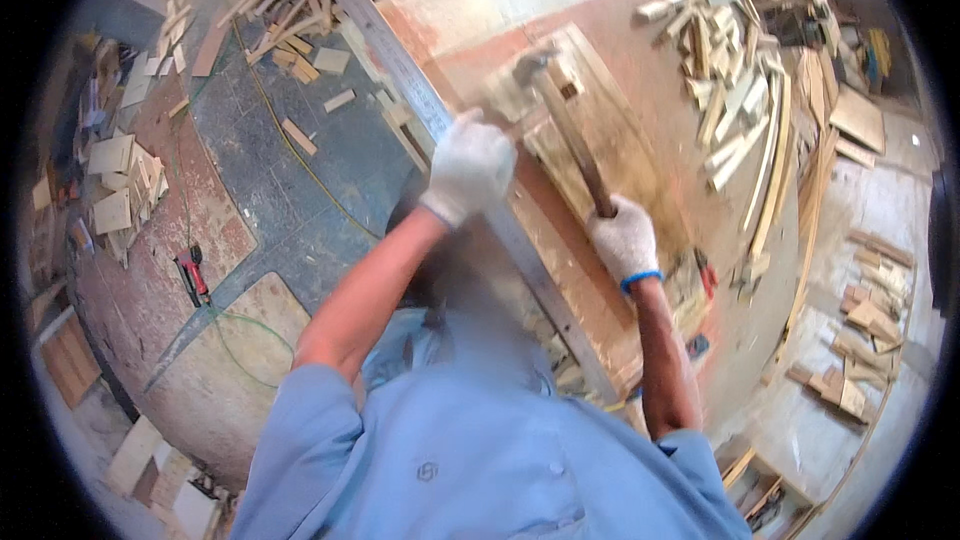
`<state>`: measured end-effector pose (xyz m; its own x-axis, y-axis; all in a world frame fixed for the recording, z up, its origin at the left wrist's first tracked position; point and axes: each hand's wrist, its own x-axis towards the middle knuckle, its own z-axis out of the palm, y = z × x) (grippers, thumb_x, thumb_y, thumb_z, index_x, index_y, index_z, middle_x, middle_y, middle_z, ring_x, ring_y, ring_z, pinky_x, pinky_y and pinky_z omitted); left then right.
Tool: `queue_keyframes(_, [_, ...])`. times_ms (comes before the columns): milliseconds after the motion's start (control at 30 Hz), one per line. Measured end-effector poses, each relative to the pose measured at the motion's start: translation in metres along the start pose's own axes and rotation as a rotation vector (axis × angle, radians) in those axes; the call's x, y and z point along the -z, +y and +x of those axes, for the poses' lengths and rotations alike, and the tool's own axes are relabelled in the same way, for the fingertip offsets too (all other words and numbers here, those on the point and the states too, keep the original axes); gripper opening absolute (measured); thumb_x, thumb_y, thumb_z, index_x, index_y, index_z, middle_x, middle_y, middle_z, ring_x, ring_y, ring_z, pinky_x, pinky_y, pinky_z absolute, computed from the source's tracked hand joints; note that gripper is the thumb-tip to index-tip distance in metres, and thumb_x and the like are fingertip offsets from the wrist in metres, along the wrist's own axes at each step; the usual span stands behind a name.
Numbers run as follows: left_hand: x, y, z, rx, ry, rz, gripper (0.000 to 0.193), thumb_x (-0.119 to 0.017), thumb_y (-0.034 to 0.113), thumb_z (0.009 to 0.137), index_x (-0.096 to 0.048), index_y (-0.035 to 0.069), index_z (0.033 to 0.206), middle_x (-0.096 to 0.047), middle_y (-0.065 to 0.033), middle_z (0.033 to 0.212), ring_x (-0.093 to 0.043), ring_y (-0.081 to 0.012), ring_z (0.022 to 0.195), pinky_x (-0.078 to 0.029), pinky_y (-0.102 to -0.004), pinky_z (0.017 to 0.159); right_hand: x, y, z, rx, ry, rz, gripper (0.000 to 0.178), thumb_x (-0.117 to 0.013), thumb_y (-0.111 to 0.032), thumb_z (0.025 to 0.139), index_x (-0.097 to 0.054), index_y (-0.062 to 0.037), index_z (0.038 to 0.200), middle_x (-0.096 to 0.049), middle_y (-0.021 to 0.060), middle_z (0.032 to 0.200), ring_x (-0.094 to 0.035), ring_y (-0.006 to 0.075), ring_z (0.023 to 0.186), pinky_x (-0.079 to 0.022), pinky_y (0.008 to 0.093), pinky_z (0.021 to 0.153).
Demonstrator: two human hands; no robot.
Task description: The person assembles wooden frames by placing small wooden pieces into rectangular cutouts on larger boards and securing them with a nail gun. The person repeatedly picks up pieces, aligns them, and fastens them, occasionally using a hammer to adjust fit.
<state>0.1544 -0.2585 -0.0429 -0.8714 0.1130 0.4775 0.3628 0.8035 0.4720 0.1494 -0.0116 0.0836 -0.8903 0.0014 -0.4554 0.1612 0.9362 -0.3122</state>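
Both my hands wear white work gloves. My right hand (625,240) is closed round the lower end of a wooden-handled hammer (573,140). The hammer's head is over a stack of pale wooden boards (625,125), beside a small dark square opening in the wood. To the left, my left hand (470,170) forms a fist above a long grey straight bar (395,60). A blurred shape shows just beyond its fingers, and I cannot make out what it grips. The bar runs slantwise along the edge of a reddish-brown wooden surface (560,230).
Wood offcuts (715,90) lie heaped at the far right, with another pile (130,180) at the left. A red and black power tool (193,275) with a green hose rests on the floor. A red-handled tool (706,275) lies right of my right hand.
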Motion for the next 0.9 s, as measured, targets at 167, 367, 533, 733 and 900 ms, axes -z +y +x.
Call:
queue_keyframes(167, [-0.004, 0.005, 0.009, 0.014, 0.158, -0.105, 0.01, -0.068, 0.014, 0.088, -0.062, 0.011, 0.081, -0.061, -0.0089, 0.077, -0.065, -0.0316, 0.081, -0.051, -0.0513, 0.106, 0.003, 0.017, -0.024, -0.086, 0.106, 0.301, 0.023, -0.07, -0.021, 0.093, -0.069, 0.0019, 0.093, -0.057, 0.0143, 0.069, -0.058, 0.0136, 0.071, -0.051, 0.036, 0.071])
queue_keyframes(367, [0.011, -0.009, 0.026, 0.091, 0.09, -0.074, 0.023, -0.07, 0.018, 0.094, -0.073, 0.008, 0.114, -0.074, -0.0132, 0.116, -0.069, -0.0354, 0.109, -0.051, -0.0495, 0.107, 0.017, 0.032, -0.051, -0.227, 0.261, 0.515, 0.012, -0.075, -0.012, 0.088, -0.074, -0.0013, 0.093, -0.066, 0.0022, 0.074, -0.062, 0.0101, 0.076, -0.053, 0.0316, 0.074])
queue_keyframes(533, [0.008, -0.038, 0.061, 0.071, -0.078, 0.121, 0.036, -0.068, 0.022, 0.096, -0.07, 0.004, 0.127, -0.069, -0.0181, 0.131, -0.066, -0.0373, 0.118, -0.05, -0.0488, 0.106, 0.012, 0.046, -0.056, -0.15, 0.236, 0.497, 0.009, -0.074, -0.011, 0.091, -0.075, -0.0043, 0.098, -0.064, -0.0034, 0.071, -0.06, 0.0072, 0.066, -0.048, 0.0271, 0.059])
queue_keyframes(733, [0.001, -0.04, 0.059, 0.034, -0.177, 0.159, 0.037, -0.069, 0.022, 0.096, -0.07, 0.004, 0.128, -0.068, -0.0183, 0.137, -0.068, -0.0358, 0.12, -0.053, -0.0462, 0.103, -0.017, 0.061, -0.041, -0.305, 0.181, 0.582, 0.013, -0.074, -0.017, 0.094, -0.073, -0.0049, 0.095, -0.06, -0.0035, 0.068, -0.056, 0.0057, 0.057, -0.044, 0.0266, 0.05])
queue_keyframes(900, [0.005, -0.039, 0.06, 0.075, -0.235, 0.157, 0.038, -0.07, 0.022, 0.096, -0.069, 0.004, 0.13, -0.067, -0.0189, 0.14, -0.067, -0.0357, 0.121, -0.053, -0.0469, 0.103, 0.074, -0.018, -0.043, -0.206, 0.497, 0.914, 0.011, -0.061, -0.004, 0.099, -0.07, 0.0008, 0.103, -0.057, -0.0005, 0.066, -0.051, 0.008, 0.054, -0.041, 0.0276, 0.049])
